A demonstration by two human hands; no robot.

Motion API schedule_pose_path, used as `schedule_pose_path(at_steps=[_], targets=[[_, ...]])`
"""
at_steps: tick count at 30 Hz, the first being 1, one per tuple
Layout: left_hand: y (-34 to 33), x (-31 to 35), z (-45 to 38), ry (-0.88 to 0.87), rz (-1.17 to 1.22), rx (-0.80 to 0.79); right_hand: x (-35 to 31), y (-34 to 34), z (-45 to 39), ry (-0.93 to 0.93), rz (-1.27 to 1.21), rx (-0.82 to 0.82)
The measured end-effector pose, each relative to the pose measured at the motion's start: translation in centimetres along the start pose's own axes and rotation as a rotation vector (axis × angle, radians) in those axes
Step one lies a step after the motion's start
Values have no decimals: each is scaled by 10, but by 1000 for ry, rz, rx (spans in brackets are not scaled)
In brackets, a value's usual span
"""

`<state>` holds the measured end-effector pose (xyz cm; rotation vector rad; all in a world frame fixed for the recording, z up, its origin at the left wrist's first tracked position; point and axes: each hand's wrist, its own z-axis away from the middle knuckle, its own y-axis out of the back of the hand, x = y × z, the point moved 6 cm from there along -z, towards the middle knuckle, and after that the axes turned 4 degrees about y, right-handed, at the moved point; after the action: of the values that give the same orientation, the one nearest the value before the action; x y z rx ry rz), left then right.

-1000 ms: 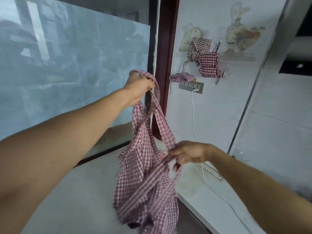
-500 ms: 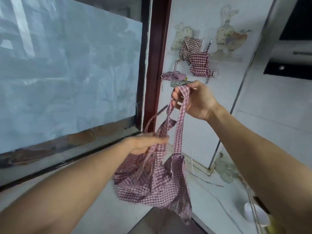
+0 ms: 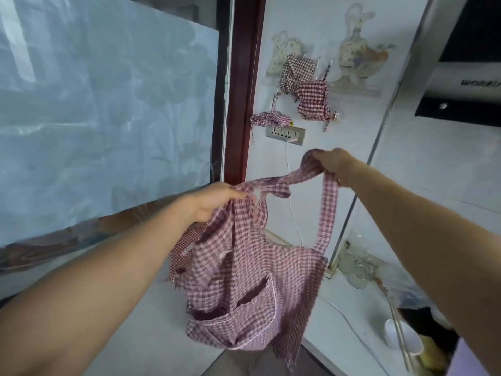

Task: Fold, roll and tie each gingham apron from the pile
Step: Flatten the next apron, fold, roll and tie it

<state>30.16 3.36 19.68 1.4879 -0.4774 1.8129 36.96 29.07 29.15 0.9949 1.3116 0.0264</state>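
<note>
Frosted window pane (image 3: pixel 108 118) fills the left side, dark red frame post (image 3: pixel 244 85) at its right edge. Pale worktop (image 3: pixel 141 321) below, running into the corner.

Left hand (image 3: pixel 214 202) clenched around a bunch of the gingham apron (image 3: pixel 252 280) at its upper edge, held up above the worktop. Apron hangs free in the air, crumpled, front pocket gaping near its lower part; a darker gingham piece (image 3: pixel 184 248) shows just behind it, toward the worktop's back edge.

Right hand (image 3: pixel 333 164), higher, grasps the apron's neck strap (image 3: pixel 329 213), looped over its fingers.

On the wall behind: one rolled, tied apron (image 3: pixel 271 119) above a socket strip (image 3: pixel 286 132), two more gingham bundles (image 3: pixel 306 85) hanging on hooks.
</note>
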Motion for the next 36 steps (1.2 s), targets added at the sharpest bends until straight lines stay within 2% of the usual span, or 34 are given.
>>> schedule_pose_path(at_steps=[2,4,5,7,8,9,11,12,13,14,17,20,22,25,28,30,32,36], targets=[[6,22,4,-50,13,77,14,-11,3,-59,313,57],[12,37,4,-83,48,129,13,-29,14,-10,383,99],[17,42,3,-84,78,160,6,-35,23,80,345,153],[25,50,0,-80,159,202,-14,-44,40,376,219,275],[28,53,-1,-77,199,221,-21,-51,48,477,148,250],[29,57,-2,-85,232,239,-27,-60,53,511,83,129],[28,63,-2,-103,279,251,-29,-91,66,398,-47,-313],[26,66,-1,-112,297,243,-27,-104,74,340,-96,-482],[23,69,-2,-124,314,225,-27,-111,79,317,-163,-576],[20,71,-2,-135,329,203,-26,-115,76,315,-259,-595],[20,77,4,-175,331,168,-27,-109,68,320,-528,-531],[33,74,13,-172,316,135,-27,-96,59,294,-638,-460],[32,67,17,-153,286,-25,-28,-84,53,259,-706,-324],[14,55,25,-163,73,-281,-26,-72,45,176,-769,-156],[2,42,27,-124,-90,-376,-22,-68,38,81,-784,-76],[1,34,23,-110,-203,-333,-18,-67,35,38,-786,-59],[6,27,17,-119,-260,-222,-15,-67,34,17,-781,-75],[42,26,13,-197,60,83,-9,-52,26,26,-748,-111]])
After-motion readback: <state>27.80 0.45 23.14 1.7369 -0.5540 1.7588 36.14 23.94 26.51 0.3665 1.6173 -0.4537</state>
